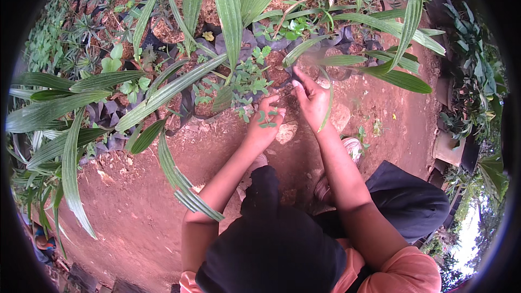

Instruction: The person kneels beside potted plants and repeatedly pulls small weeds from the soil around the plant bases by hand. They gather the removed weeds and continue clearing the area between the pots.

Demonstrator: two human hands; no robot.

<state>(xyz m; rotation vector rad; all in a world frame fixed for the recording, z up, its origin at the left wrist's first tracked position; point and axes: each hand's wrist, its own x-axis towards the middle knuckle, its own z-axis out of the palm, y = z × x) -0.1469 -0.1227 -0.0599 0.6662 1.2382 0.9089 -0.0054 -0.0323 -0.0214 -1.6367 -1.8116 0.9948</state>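
Note:
My left hand (266,119) is at the near edge of the potted plants, fingers curled and apart. A small-leaved green seedling (254,75) grows just beyond it, and one of its sprigs hangs across my fingers. My right hand (315,99) is close beside it. Its index finger reaches the side of a black plastic nursery bag (287,79) filled with reddish soil (278,72). The thumb lies below that finger; whether they pinch the bag's rim is unclear. A long narrow leaf (329,101) hangs over the back of this hand.
Long ribbed leaves (228,16) arch over the bags, and others (81,93) reach out at left. Rows of seedlings (87,26) stand behind. Stones (286,131) lie on the reddish earth path (138,215) near my feet. More plants (474,65) line the right side.

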